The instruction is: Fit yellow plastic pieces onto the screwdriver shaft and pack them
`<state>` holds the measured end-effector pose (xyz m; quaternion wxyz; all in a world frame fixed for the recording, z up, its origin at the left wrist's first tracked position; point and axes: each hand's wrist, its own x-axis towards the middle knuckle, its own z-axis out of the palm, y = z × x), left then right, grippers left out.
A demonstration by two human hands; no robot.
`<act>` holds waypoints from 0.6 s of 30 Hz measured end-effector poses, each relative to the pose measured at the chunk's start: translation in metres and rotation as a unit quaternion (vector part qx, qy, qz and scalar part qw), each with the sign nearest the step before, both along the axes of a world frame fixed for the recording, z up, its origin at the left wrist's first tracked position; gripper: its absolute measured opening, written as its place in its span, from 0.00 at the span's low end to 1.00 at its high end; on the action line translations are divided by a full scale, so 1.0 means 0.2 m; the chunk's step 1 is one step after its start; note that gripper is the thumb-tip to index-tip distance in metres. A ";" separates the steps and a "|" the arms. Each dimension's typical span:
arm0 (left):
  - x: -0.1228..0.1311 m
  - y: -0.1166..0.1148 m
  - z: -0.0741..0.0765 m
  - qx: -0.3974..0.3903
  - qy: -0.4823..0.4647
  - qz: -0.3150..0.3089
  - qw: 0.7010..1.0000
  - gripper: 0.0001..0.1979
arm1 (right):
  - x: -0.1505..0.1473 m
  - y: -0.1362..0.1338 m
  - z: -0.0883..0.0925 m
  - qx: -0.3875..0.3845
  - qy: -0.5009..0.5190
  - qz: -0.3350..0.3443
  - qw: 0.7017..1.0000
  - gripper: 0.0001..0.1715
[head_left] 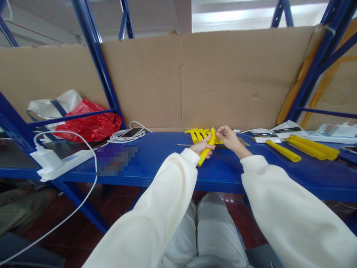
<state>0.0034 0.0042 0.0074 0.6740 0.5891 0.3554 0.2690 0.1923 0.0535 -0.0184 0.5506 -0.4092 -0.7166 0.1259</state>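
My left hand (203, 146) is wrapped round a yellow plastic handle-like piece (203, 158), tilted with its narrower top end up and to the right. Just right of that top end is my right hand (225, 136), its thumb and fingers drawn together in a pinch. Whatever may be between those fingertips is too small to make out. Behind my left hand, several yellow T-shaped pieces (192, 134) lie in a row on the blue table (161, 152). A thin metal rod (184, 144) points out to the left from behind my left hand, partly hidden.
Long yellow pieces (283, 150) lie to the right, before some printed packets (266, 136). At left are a coiled white cable (125, 137), a white power strip (69, 163) and a red plastic bag (89, 121). A cardboard panel (223, 82) stands along the back.
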 end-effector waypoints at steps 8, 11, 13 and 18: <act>-0.01 0.01 -0.01 0.007 0.004 -0.017 1.000 0.51 | -0.01 0.00 -0.01 -0.003 0.016 0.002 1.000 0.16; -0.01 0.01 -0.01 0.009 0.004 -0.025 1.000 0.51 | -0.01 0.01 -0.01 -0.006 0.019 -0.006 1.000 0.16; -0.01 0.01 -0.01 0.009 0.004 -0.030 1.000 0.51 | 0.00 0.01 -0.01 -0.002 0.024 -0.018 1.000 0.18; -0.01 -0.02 0.02 0.002 -0.009 -0.042 0.999 0.49 | 0.03 -0.02 0.01 -0.010 0.029 -0.059 0.998 0.28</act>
